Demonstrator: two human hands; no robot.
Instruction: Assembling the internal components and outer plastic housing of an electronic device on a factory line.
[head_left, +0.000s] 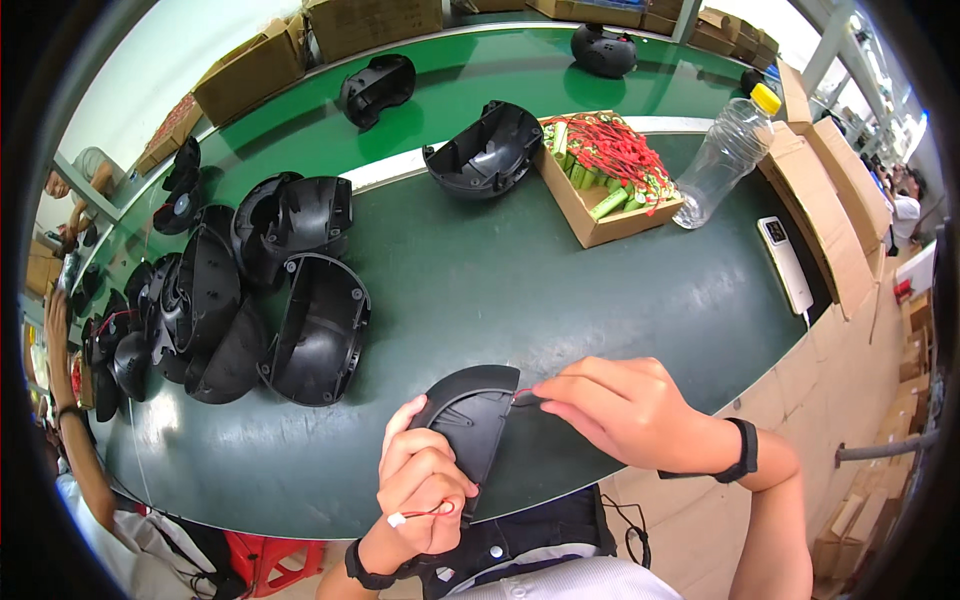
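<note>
My left hand [425, 490] is wrapped round a curved black plastic shell [470, 415], held on edge above the near side of the table. A thin lead with a white plug [397, 519] sticks out beside its fingers. My right hand [635, 415] is closed in a pinch at the shell's right edge, on a thin red wire [523, 391]. A dark strand runs next to that wire; where both lead inside the shell is hidden. Beyond the hands, a cardboard tray [585, 232] contains several green cylindrical cells [610, 204] with tangled red wires [610, 145].
Black half shells [318, 330] are heaped at the left; another [487, 150] lies by the tray. Further shells [378, 88] stand on the green belt [450, 62]. At right are a yellow-capped bottle [725, 160], a white handheld device [785, 265] and an open carton [825, 190]. A co-worker's arm [75, 420] reaches in at left.
</note>
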